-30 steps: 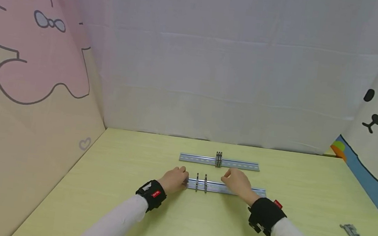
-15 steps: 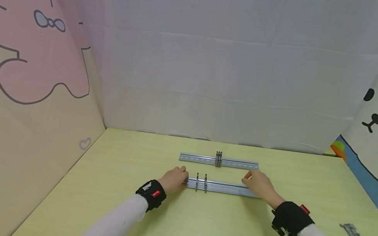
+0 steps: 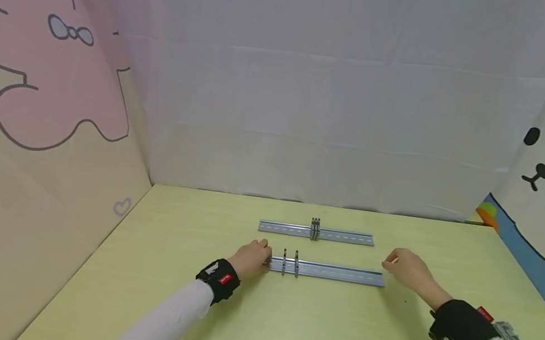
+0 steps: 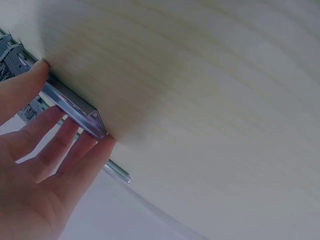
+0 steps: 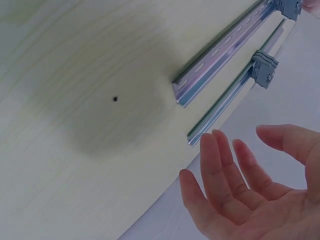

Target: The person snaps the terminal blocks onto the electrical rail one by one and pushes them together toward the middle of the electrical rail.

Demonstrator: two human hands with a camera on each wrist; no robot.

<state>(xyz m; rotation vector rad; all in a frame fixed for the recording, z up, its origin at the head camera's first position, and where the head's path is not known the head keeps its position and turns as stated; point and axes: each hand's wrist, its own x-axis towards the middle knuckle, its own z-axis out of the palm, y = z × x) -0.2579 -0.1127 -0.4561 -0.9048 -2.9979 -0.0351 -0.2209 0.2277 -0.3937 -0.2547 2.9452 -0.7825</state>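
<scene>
A slotted metal DIN rail (image 3: 336, 273) lies across the table, with two thin grey terminal blocks (image 3: 296, 263) standing apart on its left part. My left hand (image 3: 251, 258) grips the left end of this rail. In the left wrist view the thumb is on one edge of the rail (image 4: 75, 107) and the fingertips on the other. My right hand (image 3: 410, 268) hovers just beyond the rail's right end, touching nothing. The right wrist view shows its fingers (image 5: 212, 170) relaxed and apart from the thumb, holding nothing.
Behind lies a second DIN rail (image 3: 345, 236) with a tight stack of terminal blocks (image 3: 315, 229) at its middle. A loose grey piece (image 3: 511, 336) is at the right, partly covered by the right wristband. A small dark speck (image 5: 115, 98) is on the table.
My right hand has moved right along the near rail and past its right end, uncovering that end. The left hand stays at the left end, and the rails have not moved.
</scene>
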